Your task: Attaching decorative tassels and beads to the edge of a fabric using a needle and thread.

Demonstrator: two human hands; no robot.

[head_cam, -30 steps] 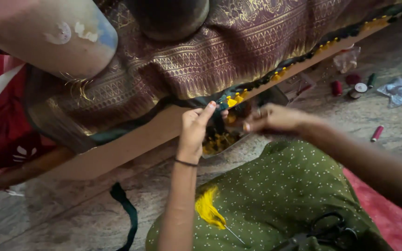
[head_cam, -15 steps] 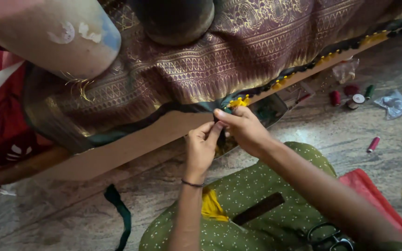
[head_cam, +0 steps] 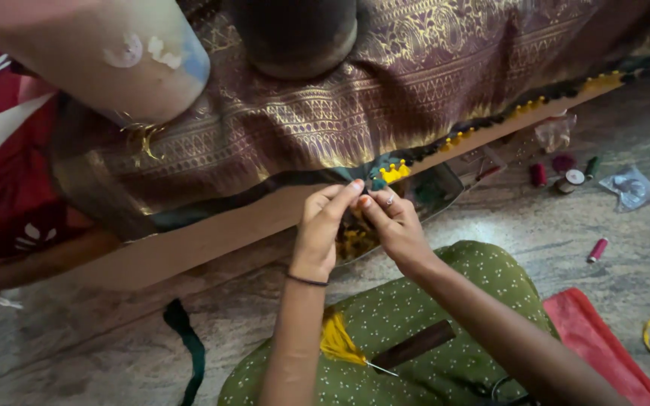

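A dark green fabric edge (head_cam: 362, 179), trimmed with small yellow tassels (head_cam: 394, 172), is pinched between both hands just above a wooden plank (head_cam: 212, 237). The edge runs as a long line from lower left to upper right, along the brown and gold patterned cloth (head_cam: 385, 90). The left hand (head_cam: 325, 225) and right hand (head_cam: 393, 222) are closed narrowly on it, fingertips meeting, equally near. Thread spools (head_cam: 566, 177) lie well apart on the floor to the right.

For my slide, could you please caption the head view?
Both hands, left hand and right hand, pinch the brocade cloth's yellow-tasselled edge.
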